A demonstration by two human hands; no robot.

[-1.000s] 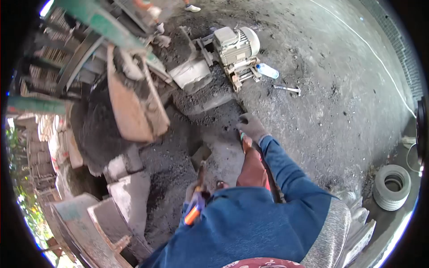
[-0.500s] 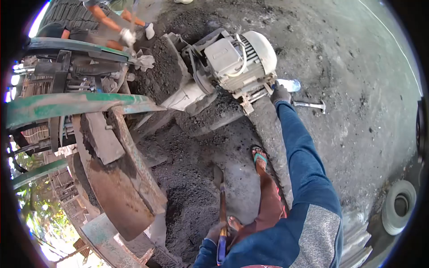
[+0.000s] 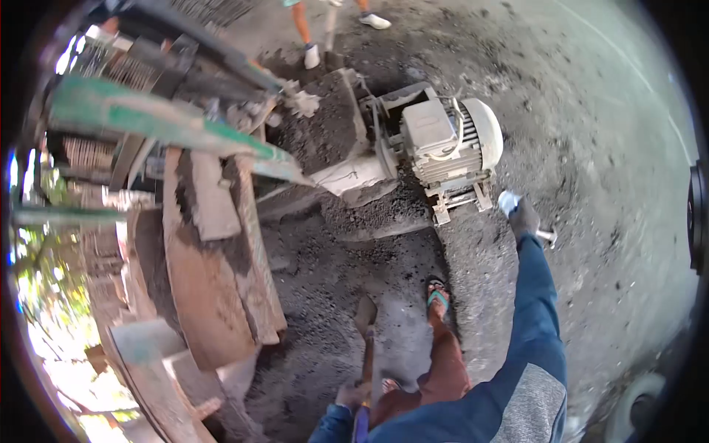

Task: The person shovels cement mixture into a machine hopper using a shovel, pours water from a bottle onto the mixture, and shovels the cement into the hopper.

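Note:
My left hand is closed around the handle of a shovel, whose blade lies on the dark gritty floor in front of me. My right arm stretches forward, and a dark-gloved right hand is closed on a clear plastic bottle. The bottle is turned nearly end-on, so most of its body is hidden. Just beyond that hand lies a hammer, partly covered by the wrist. An electric motor stands to the left of the bottle.
A green-painted metal beam and a rusty chute fill the left. Dark loose material sits in a trough beside the motor. At the top stands another person with a long-handled tool. A tyre-like ring lies lower right.
My right hand has drawn back from beside the motor, and the bottle has tipped from lying flat to end-on. The view has swung left. The other person now stands more upright.

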